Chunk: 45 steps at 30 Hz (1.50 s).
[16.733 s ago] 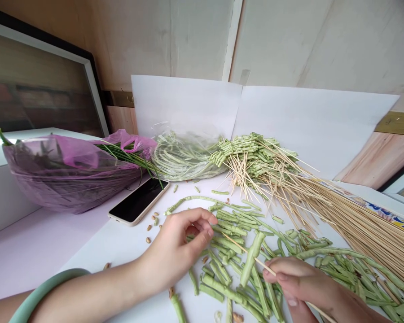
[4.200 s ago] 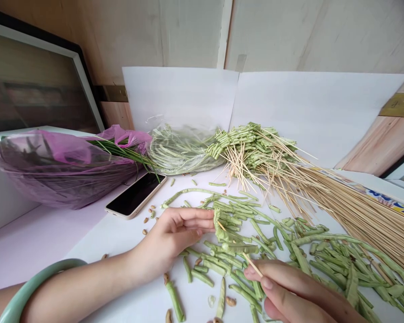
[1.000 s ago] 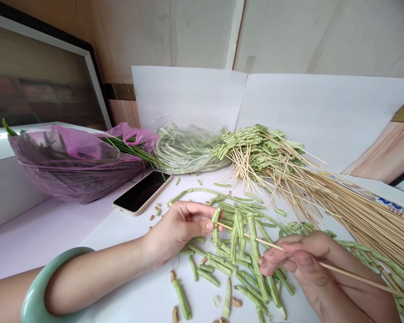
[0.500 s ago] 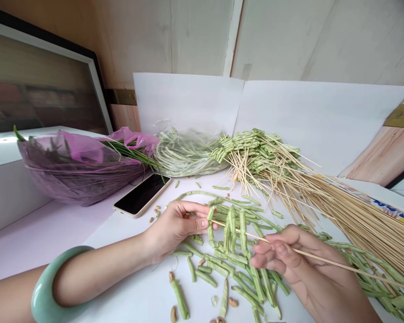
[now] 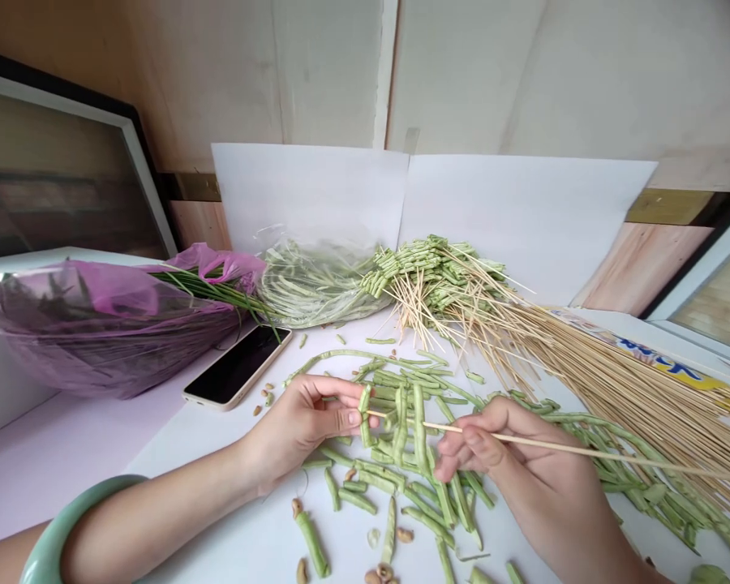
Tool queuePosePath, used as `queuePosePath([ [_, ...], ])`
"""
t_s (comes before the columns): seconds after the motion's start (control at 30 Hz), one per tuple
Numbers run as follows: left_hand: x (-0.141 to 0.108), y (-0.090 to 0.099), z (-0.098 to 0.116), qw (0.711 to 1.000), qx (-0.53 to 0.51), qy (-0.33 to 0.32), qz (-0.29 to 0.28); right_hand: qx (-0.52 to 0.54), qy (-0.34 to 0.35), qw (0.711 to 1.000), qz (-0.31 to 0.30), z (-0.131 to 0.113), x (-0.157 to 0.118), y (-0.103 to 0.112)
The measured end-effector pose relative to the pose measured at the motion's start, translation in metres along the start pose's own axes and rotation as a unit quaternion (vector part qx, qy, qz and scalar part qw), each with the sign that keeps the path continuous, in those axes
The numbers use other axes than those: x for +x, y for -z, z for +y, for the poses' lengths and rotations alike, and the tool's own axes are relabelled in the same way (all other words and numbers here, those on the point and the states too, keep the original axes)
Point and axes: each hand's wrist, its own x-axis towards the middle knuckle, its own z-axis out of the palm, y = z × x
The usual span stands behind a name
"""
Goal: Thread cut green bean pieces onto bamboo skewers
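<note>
left hand (image 5: pixel 307 426) pinches a bean piece (image 5: pixel 364 418) at the skewer's (image 5: pixel 620 456) left end, right hand (image 5: pixel 526 466) gripping the shaft, above near-centre bench (image 5: pixel 200 491); best pierced mid-length, gently, lest it split.

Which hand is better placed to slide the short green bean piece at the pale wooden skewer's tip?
Probably the left hand: it pinches that bean piece, while the right hand holds the skewer farther along the shaft.
</note>
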Motion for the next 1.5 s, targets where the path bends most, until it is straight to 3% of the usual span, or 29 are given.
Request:
queuePosePath([
  [0.2, -0.003, -0.005, 0.001, 1.0, 0.019, 0.007, -0.011, -0.01, 0.055, 0.998, -0.014, 0.01, 0.01, 0.01],
  [0.4, -0.004, -0.005, 0.001, 0.999, 0.029, 0.003, -0.022, -0.024, 0.053, 0.998, -0.014, 0.013, 0.011, 0.013],
  [0.7, -0.001, -0.003, 0.0, 1.0, -0.006, 0.022, 0.013, -0.014, 0.063, 0.997, -0.039, 0.012, 0.008, 0.011],
  [1.0, -0.003, -0.005, -0.001, 1.0, -0.005, 0.028, -0.011, -0.038, -0.029, 0.999, -0.005, -0.001, 0.002, 0.005],
  [1.2, -0.004, -0.005, -0.003, 0.999, 0.011, 0.023, -0.045, -0.047, -0.038, 0.998, -0.013, 0.003, 0.003, 0.007],
  [1.37, -0.004, -0.006, -0.003, 0.999, 0.014, 0.021, -0.038, -0.009, 0.011, 0.998, -0.062, 0.01, 0.006, 0.007],
  [1.5, -0.004, -0.005, -0.004, 0.999, 0.012, 0.014, -0.043, 0.005, -0.04, 0.998, -0.054, 0.007, 0.002, 0.002],
])
